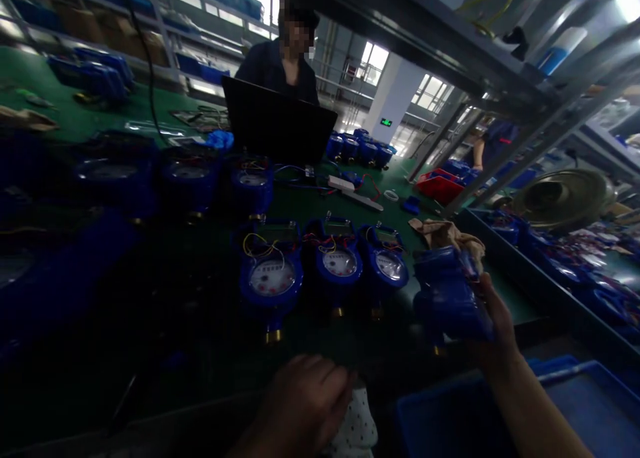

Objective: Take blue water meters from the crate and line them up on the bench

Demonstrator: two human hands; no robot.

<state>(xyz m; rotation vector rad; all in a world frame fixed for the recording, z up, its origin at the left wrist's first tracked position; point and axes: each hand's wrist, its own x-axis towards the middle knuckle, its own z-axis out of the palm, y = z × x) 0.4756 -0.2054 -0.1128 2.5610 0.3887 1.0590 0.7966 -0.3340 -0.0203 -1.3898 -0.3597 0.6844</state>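
Near the right edge of the worktop (510,295), the right hand (495,318) wraps its fingers around a blue meter (450,298), beside three meters (339,263) in a row; a strip of worktop separates them from the front edge, where the left hand (313,391) curls, its grip unclear.

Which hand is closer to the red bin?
Right. The right hand, holding a blue meter, is on the near side of the red bin; the left hand is farther back and more to the left.
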